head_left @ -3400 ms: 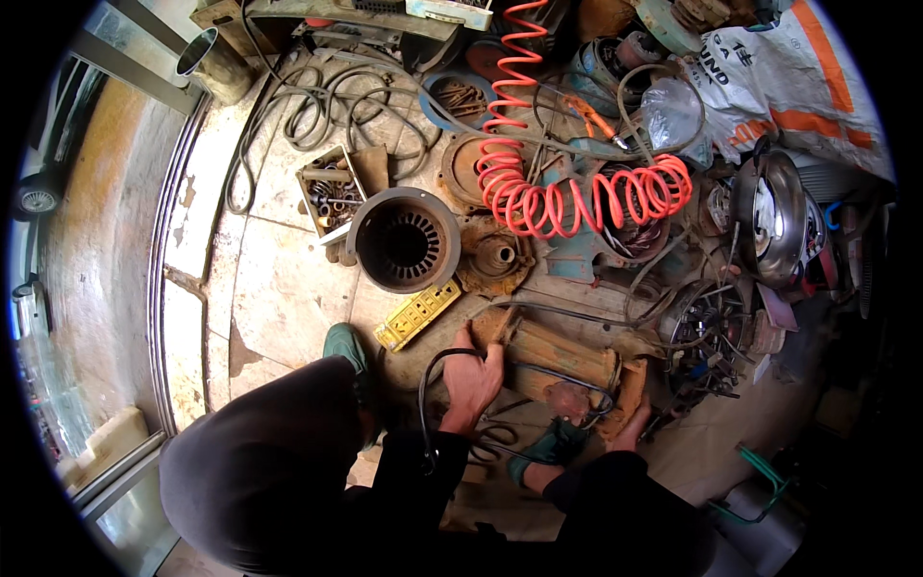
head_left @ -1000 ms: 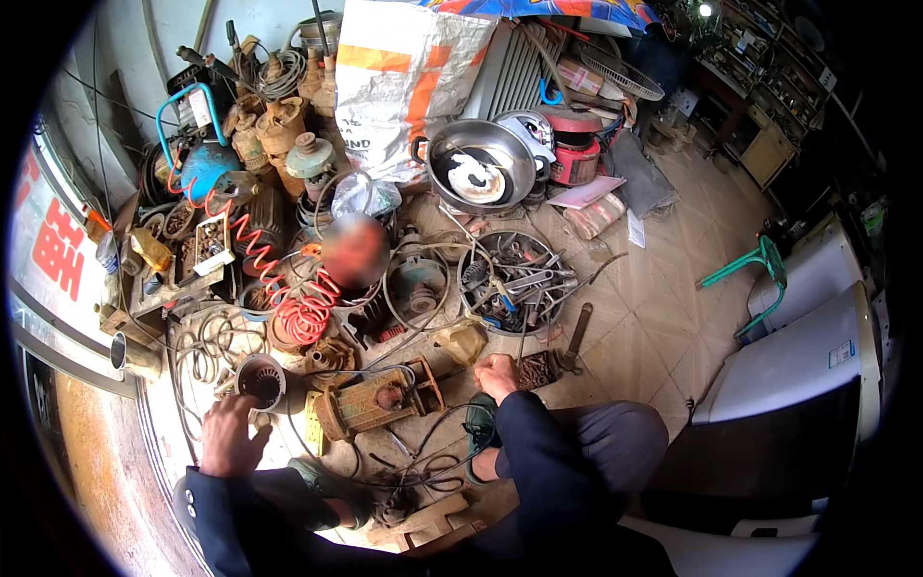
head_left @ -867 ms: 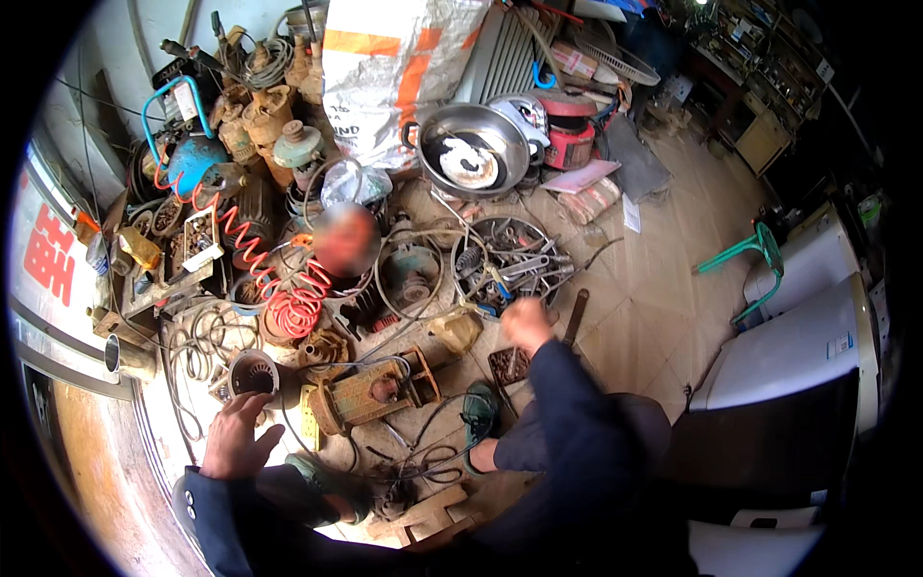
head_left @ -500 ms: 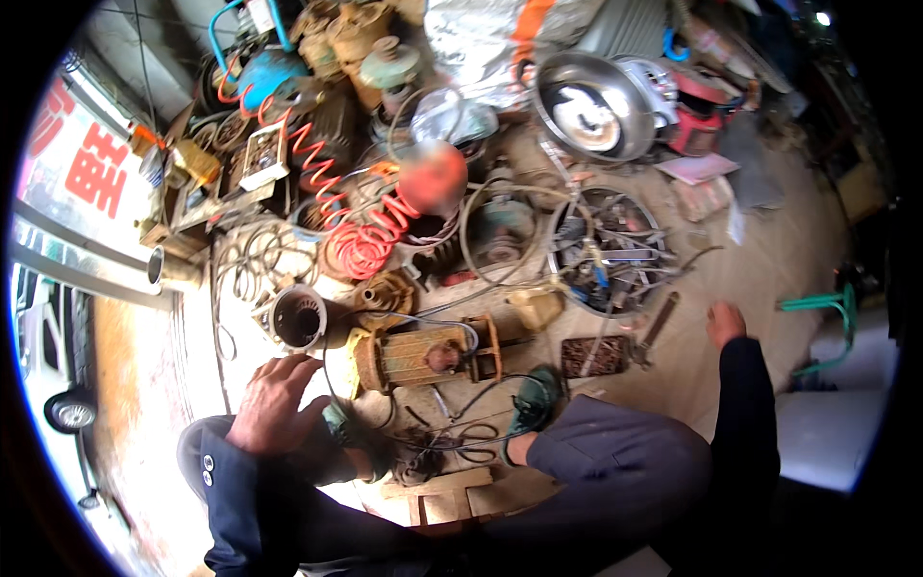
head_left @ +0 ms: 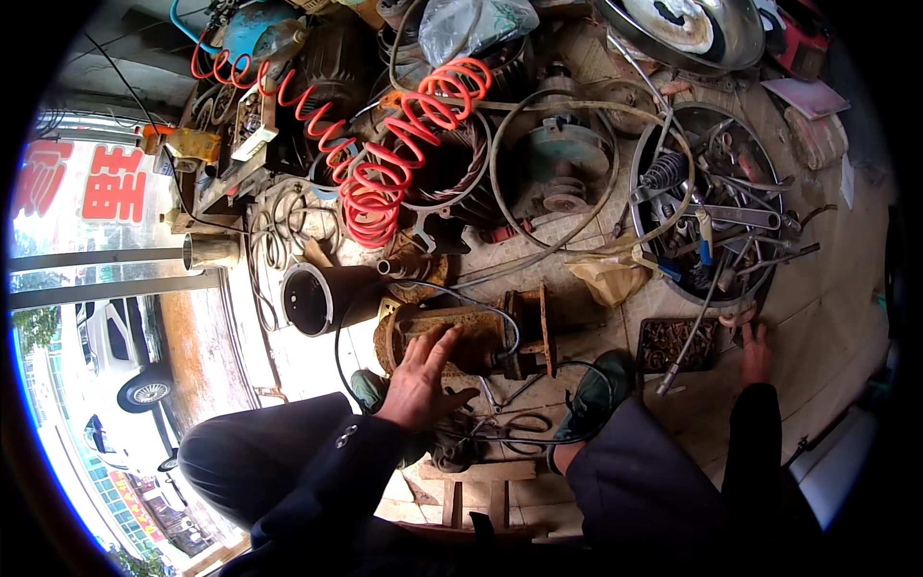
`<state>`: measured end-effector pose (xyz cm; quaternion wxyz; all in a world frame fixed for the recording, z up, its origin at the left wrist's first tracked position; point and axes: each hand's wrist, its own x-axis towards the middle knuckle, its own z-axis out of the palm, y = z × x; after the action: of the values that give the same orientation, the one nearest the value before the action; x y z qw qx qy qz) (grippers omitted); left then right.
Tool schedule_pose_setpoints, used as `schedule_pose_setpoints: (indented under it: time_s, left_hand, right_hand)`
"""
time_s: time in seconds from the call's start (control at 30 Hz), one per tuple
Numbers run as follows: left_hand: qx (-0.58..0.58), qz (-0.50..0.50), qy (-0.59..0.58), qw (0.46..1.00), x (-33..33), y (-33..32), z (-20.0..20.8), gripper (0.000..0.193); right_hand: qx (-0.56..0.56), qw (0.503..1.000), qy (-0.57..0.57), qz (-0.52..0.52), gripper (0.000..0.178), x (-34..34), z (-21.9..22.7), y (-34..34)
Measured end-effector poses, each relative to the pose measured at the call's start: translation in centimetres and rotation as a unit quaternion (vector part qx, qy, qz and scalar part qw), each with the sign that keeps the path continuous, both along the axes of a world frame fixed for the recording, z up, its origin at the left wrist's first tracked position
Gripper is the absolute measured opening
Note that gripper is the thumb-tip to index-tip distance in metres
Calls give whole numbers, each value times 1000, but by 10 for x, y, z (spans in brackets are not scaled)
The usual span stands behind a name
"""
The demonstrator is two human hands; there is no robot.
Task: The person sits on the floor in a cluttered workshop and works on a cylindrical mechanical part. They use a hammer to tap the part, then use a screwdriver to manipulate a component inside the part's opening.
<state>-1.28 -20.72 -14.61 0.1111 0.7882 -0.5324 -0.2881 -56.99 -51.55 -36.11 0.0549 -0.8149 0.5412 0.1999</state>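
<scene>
My left hand is open, fingers spread, over the near side of a rusty, yellowish motor-like cylinder lying on the floor. I cannot tell whether it touches the casing. At the right, my right hand reaches down beside a shallow dark tray of small rusty screw-like pieces. Its fingers are drawn together around something small and dark that they mostly hide. Just beyond the fingertips is a pinkish-brown, rounded piece. A black cable loops around the cylinder.
A round basin full of tools stands beyond the tray. Coiled red hose, an open metal cylinder and a green pulley part crowd the far side. Pieces of wood lie between my green shoes.
The view has shifted, and the things look closer. My left hand has moved right, over the rusty cylinder. My right hand has come to the tray's right side, where a wrench lay before.
</scene>
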Motion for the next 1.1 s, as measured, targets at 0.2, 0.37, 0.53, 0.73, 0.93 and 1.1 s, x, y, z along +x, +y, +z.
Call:
schedule_pose_setpoints:
  time_s: [0.2,0.37,0.53,0.73,0.93,1.1]
  left_hand:
    - [-48,-14,-56,997,-6,-10,-43,84]
    - [-78,-8,-51,996,-5,-9,-49,76]
    - [-87,-26,-47,995,2,-5,-48,80]
    - [-130,-18,-43,990,1,2,-59,80]
    - [-139,-15,-33,990,6,10,-64,88]
    - [-203,-4,-9,979,10,14,-70,84]
  right_hand:
    - [-6,999,36,10,70,13,29,-20]
    - [-142,988,35,39,47,18,19,-27]
    - [-116,981,115,104,26,15,24,-22]
    - [10,990,73,-122,37,5,12,37]
    - [19,979,-122,-162,41,36,125,75]
    - [2,958,-247,-144,33,109,312,50]
